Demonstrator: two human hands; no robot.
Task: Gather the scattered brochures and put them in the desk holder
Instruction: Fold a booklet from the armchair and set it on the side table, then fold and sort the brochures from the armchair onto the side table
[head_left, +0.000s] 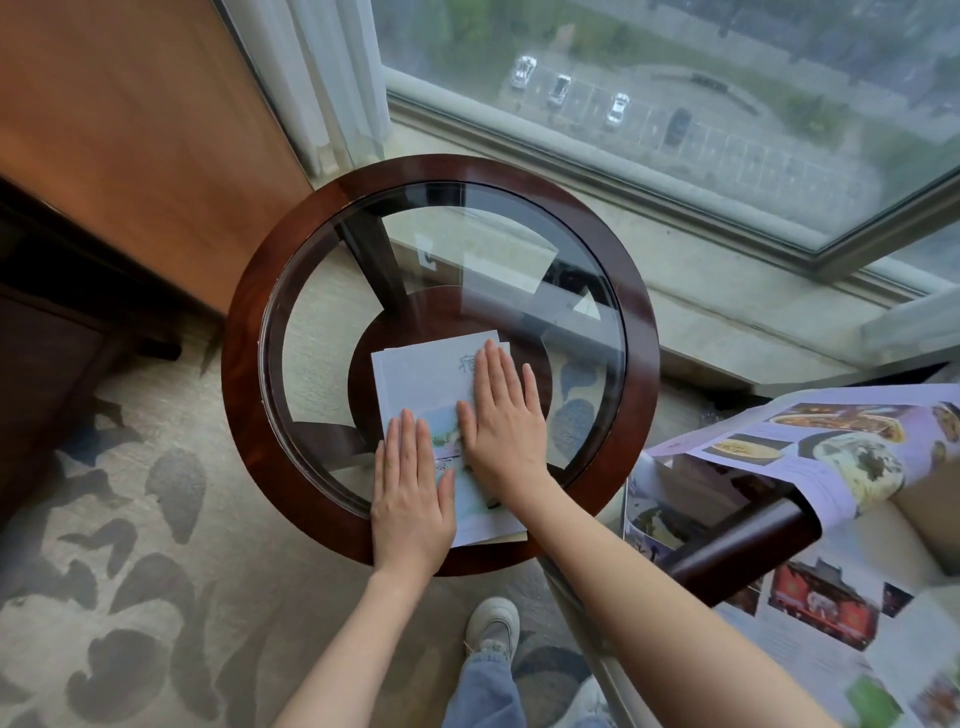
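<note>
Both hands lay flat, palms down, fingers extended and held together, neither gripping anything. The left hand (413, 493) pressed on the near left corner of a stack of brochures (421, 374), its heel over the wooden rim. The right hand (501, 415) pressed on the right half of the stack, just beyond and to the right of the left hand; the right thumb lay close to the left index finger. The two hands were side by side, nearly touching.

The stack lay under both hands on the glass top of a round table (631, 332), its near edge reaching the rim. The top cover was pale, with dark characters just beyond the right fingertips and a coloured picture between the hands.

To the right of the right forearm, more printed sheets (810, 457) with food and building photos were draped over a chair arm (748, 540) and its seat. Below the hands, a shoe (493, 623) stood on patterned carpet (104, 597). Beyond the table was a window (675, 104).
</note>
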